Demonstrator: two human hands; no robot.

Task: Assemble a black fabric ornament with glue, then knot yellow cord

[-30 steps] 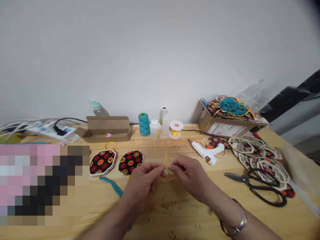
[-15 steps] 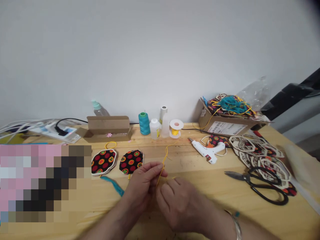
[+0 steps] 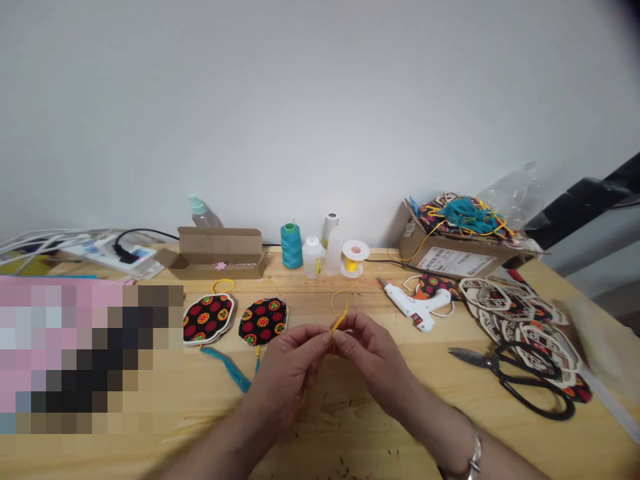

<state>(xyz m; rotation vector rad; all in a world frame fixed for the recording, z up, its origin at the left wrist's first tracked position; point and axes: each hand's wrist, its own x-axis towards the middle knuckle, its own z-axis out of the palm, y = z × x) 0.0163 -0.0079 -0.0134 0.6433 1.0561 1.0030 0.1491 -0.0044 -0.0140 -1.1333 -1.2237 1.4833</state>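
Observation:
A yellow cord is pinched between my left hand and my right hand, whose thumbs and fingertips meet over the table. From there the cord runs back to a white spool of yellow cord. Just left of my left hand lies a black patterned fabric piece with red and orange flowers. Farther left is a small stack of similar fabric pieces with a yellow loop on top and a teal tassel below. The part of the cord inside my fingers is hidden.
A white glue gun and black-handled scissors lie to the right, beside white frame-like pieces. At the back stand a teal thread cone, bottles, an open cardboard box and a filled carton.
My right hand has risen from lower down to meet my left fingertips on the cord. Its closed fist has turned into a thumb-and-finger pinch. My left hand stays nearly in place.

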